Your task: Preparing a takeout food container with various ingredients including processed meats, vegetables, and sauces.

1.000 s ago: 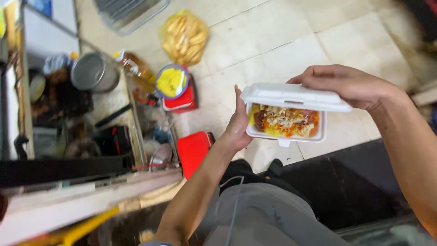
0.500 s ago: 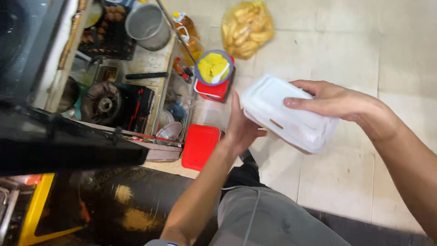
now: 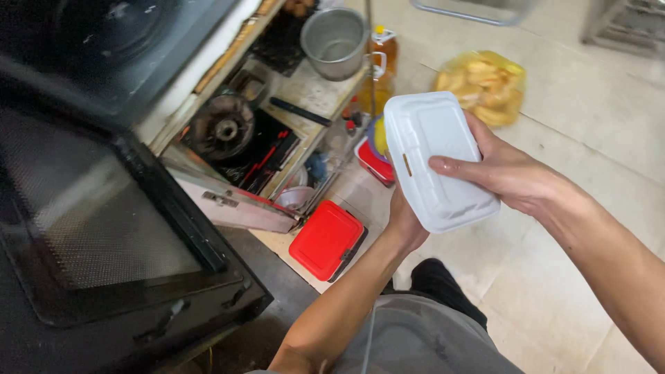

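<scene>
A white foam food box (image 3: 435, 156) with its lid down is held in front of me, tilted, above the tiled floor. My right hand (image 3: 509, 172) grips it from the right side, with the thumb lying across the lid. My left hand (image 3: 405, 223) supports it from underneath and is mostly hidden behind the box. The food inside cannot be seen.
On the floor stand a red lidded box (image 3: 327, 239), a bag of yellow food (image 3: 483, 84), an oil bottle (image 3: 382, 59) and a red container with yellow content (image 3: 375, 154). A metal pot (image 3: 337, 41) and a gas burner (image 3: 223, 127) sit on a low counter. A dark mesh-fronted appliance (image 3: 104, 215) fills the left.
The foam box's lid has come down over the food. My view has swung left towards the counter and the box now sits tilted between both hands.
</scene>
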